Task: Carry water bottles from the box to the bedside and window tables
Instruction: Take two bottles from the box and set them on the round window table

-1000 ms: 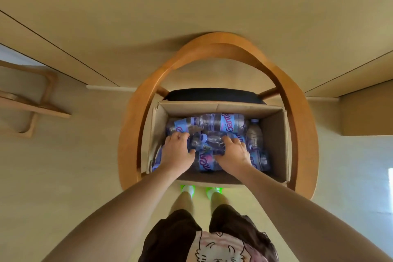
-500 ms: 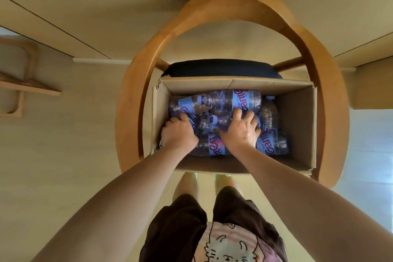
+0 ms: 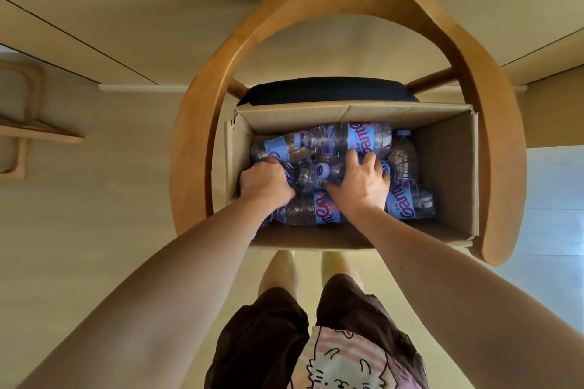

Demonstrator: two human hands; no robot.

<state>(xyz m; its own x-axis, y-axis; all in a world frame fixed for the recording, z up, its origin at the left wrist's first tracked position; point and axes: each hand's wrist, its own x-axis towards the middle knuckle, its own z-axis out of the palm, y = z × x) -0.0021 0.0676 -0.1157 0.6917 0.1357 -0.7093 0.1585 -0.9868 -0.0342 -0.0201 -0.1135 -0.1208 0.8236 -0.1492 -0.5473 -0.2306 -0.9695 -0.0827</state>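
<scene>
The box [image 3: 442, 186] sits open on a chair [image 3: 196, 148], and it is full of bottles [image 3: 357, 139] lying on their sides in a loose heap, with one more standing upright at the far right corner. Both hands are down among them. The left hand [image 3: 265, 183] is curled into a fist-like wrap near the left wall of the box, fingers pressed together and tucked under; it appears to close on a bottle there, though the fingertips are hidden and I cannot tell how firm the hold is. The right hand [image 3: 360, 183] lies over a bottle in the middle, fingers slightly spread across its body and thumb down the near side, gripping it just beyond its cap [image 3: 320, 171].

As for progress, this looks like the very start of a carry: nothing is lifted clear of the box, and the box looks close to full. Neither the bedside table nor the window table is in view, so no delivered bottles can be seen. Left to do, by my reading: lift the bottles out, walk them over, set them down, and likely return for more.
</scene>
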